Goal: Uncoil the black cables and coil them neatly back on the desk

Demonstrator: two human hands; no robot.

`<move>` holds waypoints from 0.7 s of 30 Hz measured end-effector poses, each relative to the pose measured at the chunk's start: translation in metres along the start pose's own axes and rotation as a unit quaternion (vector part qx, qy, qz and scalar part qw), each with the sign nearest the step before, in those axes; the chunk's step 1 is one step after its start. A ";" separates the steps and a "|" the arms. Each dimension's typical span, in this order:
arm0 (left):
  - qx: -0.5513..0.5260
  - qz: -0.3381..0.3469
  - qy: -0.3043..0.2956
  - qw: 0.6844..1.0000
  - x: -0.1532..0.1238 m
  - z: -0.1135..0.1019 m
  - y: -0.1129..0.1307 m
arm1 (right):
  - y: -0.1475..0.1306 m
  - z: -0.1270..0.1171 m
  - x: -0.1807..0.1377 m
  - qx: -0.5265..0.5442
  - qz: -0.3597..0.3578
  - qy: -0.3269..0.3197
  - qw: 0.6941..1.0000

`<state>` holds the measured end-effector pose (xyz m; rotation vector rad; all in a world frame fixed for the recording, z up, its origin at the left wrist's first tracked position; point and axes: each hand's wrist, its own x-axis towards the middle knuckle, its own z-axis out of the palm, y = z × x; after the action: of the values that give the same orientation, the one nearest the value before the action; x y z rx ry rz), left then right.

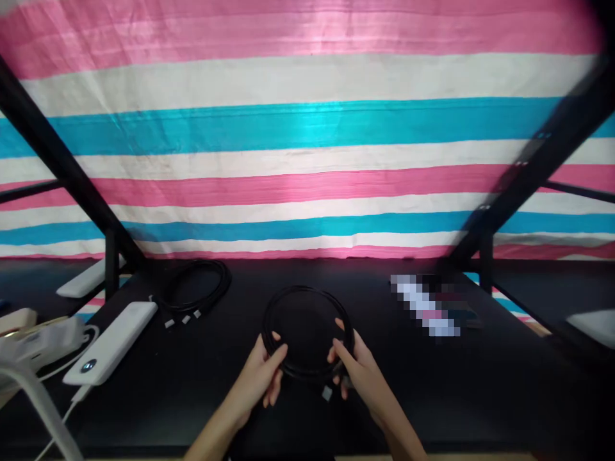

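Observation:
A black cable (308, 289) is coiled into a round loop above the dark table. My left hand (270, 368) grips the loop's left side, thumb on top and fingers curled beneath. On the opposite side, my right hand (353, 358) is closed around the coil near its lower right. A small pale connector (327, 393) hangs just below the loop, beside my right fingers. Another black cable coil (223, 282) lies farther back on the left, with several light-coloured connector ends (186, 319) in front of it.
A white power bank (113, 342) with a plugged-in white cable lies at left. Beyond it are a white power strip (48, 342) and a white curved tube (45, 410). A blurred-out item (425, 306) lies at right. Black metal posts (111, 262) flank the table (456, 397); a striped sheet (307, 121) hangs behind.

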<state>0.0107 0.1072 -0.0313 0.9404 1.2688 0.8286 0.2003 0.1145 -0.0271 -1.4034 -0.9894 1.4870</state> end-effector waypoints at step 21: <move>0.397 0.197 0.314 0.840 0.085 -0.090 0.030 | 0.001 -0.022 0.120 -0.178 -0.225 0.141 0.947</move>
<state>-0.0677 0.2063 -0.0423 1.7218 2.1192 0.9836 0.2199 0.2275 -0.0694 -1.4602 -1.3288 0.7735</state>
